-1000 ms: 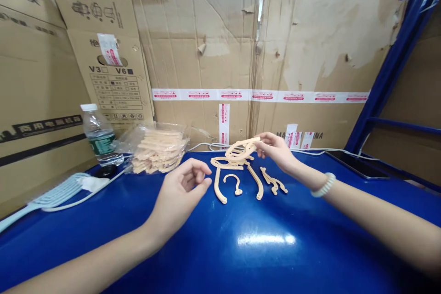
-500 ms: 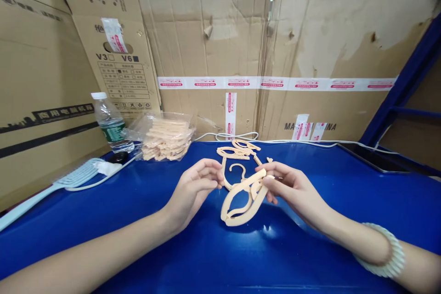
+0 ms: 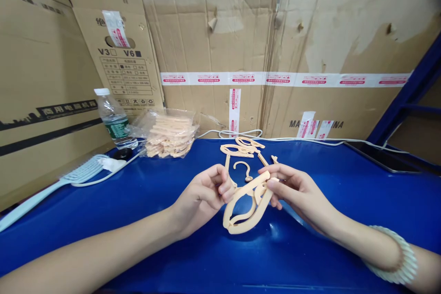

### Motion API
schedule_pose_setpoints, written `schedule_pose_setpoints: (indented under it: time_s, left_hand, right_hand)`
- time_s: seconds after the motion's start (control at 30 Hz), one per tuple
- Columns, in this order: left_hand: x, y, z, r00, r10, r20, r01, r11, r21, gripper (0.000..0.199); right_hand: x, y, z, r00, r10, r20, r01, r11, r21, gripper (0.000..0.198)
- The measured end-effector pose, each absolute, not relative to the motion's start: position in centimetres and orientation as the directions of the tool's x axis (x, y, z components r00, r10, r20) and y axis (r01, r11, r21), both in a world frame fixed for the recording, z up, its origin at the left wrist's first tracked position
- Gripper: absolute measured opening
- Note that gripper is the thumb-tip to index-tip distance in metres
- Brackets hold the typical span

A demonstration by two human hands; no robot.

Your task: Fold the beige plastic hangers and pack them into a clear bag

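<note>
My right hand (image 3: 292, 190) pinches a beige folding hanger (image 3: 246, 227) by its right end, thumb on the near side. The hanger is folded into a long loop, with its curved hook lying inside, and is held tilted above the blue table. Close to the loop's left side is my left hand (image 3: 206, 200), fingers loosely curled and nothing visible in them; whether a fingertip touches the hanger is hard to tell. Behind, on the table, lies another hanger with its hook (image 3: 244, 167) showing, partly hidden by my hands. Farther back lie folded hangers (image 3: 237, 150).
A clear bag of beige hangers (image 3: 170, 135) lies at the back left, beside a water bottle (image 3: 115, 121). A pale blue hairbrush (image 3: 79, 174) is at the left. A white cable (image 3: 303, 140) runs along the cardboard wall (image 3: 213, 46). A dark tablet-like slab (image 3: 379, 158) lies back right.
My left hand has moved right and nearer the folded hanger, its fingers curling more. My right hand keeps its grip. The whole view has shifted slightly.
</note>
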State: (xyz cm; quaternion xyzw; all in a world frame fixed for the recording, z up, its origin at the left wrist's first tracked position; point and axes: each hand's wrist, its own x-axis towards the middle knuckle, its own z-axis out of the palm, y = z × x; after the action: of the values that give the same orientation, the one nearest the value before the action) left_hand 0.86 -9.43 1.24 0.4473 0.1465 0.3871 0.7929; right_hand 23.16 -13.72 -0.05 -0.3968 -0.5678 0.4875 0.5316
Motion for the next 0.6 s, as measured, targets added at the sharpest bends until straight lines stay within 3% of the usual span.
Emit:
schedule_pose_setpoints:
  time_s: [0.27,0.6]
  left_hand:
    - [0.49,-9.49,0.86,0.692,0.712,0.115,-0.434,0.284,0.855,0.031]
    - [0.63,-9.15,0.46,0.544,0.806,0.233,-0.315,-0.062,0.947,0.013]
  right_hand:
    - [22.87,-13.78,-0.22,-0.11,0.974,0.2,-0.076,0.192,-0.978,0.034]
    - [22.65,-13.95,-0.05,-0.159,0.97,0.182,-0.104,0.167,-0.98,0.033]
